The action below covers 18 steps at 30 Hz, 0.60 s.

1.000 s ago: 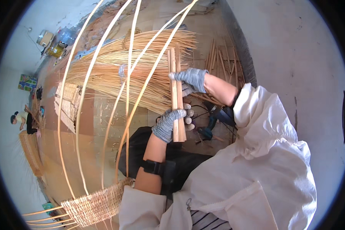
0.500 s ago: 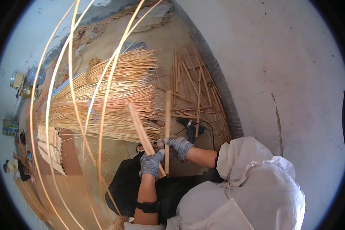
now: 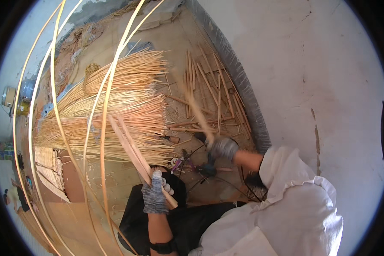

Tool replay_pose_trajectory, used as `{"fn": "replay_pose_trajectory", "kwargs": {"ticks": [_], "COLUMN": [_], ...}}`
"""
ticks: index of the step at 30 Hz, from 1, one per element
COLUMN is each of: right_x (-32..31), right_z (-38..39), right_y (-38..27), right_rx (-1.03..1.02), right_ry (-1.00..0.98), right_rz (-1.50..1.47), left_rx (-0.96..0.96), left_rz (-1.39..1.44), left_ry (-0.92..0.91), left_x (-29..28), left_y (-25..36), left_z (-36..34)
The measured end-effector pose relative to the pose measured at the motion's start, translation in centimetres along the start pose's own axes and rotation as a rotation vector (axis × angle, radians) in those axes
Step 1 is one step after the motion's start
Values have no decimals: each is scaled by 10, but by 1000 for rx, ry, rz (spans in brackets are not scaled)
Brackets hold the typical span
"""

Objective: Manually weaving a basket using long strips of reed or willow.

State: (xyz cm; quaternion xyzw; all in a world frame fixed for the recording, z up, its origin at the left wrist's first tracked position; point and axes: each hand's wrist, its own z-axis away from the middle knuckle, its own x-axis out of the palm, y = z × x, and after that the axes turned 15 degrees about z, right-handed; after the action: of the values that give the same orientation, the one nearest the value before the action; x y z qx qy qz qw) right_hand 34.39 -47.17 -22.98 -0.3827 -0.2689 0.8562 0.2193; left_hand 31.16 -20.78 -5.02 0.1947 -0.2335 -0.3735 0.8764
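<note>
My left hand point(image 3: 155, 194), in a grey knit glove with bare fingertips, is closed round wooden sticks point(image 3: 132, 147) above my dark-clad lap. At least two pieces show side by side, slanting up and to the left. Off to the right, my gloved right hand point(image 3: 224, 149) is smeared by motion, with another wooden stick point(image 3: 197, 111) in its grip. That stick is blurred too and points away toward the floor pile. A dark teal power tool point(image 3: 207, 169) and purple-handled scissors point(image 3: 187, 166) lie below and left of the right hand.
Bundles of thin peeled canes point(image 3: 123, 111) cover the floor ahead. Loose sticks point(image 3: 219, 96) lie along the wall point(image 3: 311, 85) at right. Long bent cane strips point(image 3: 55, 98) arch close across the left side. A woven piece point(image 3: 51, 170) and another person point(image 3: 16, 198) are at far left.
My right hand has swung right and away from the left hand, carrying its stick. The sticks in my left hand have shifted left and tilt more. The view has turned slightly.
</note>
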Motion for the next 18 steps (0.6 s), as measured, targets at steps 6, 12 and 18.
{"fn": "replay_pose_trajectory", "kwargs": {"ticks": [6, 12, 18], "right_x": [-122, -71, -10], "right_z": [-126, -176, -231], "right_y": [71, 50, 62], "right_rx": [680, 475, 504], "right_ry": [765, 190, 95], "right_rz": [472, 762, 728], "left_rx": [-48, -112, -112], "left_rz": [232, 212, 287], "left_ry": [-84, 16, -18], "left_x": [-1, 9, 8], "left_y": [0, 5, 6], "left_z": [7, 12, 10]}}
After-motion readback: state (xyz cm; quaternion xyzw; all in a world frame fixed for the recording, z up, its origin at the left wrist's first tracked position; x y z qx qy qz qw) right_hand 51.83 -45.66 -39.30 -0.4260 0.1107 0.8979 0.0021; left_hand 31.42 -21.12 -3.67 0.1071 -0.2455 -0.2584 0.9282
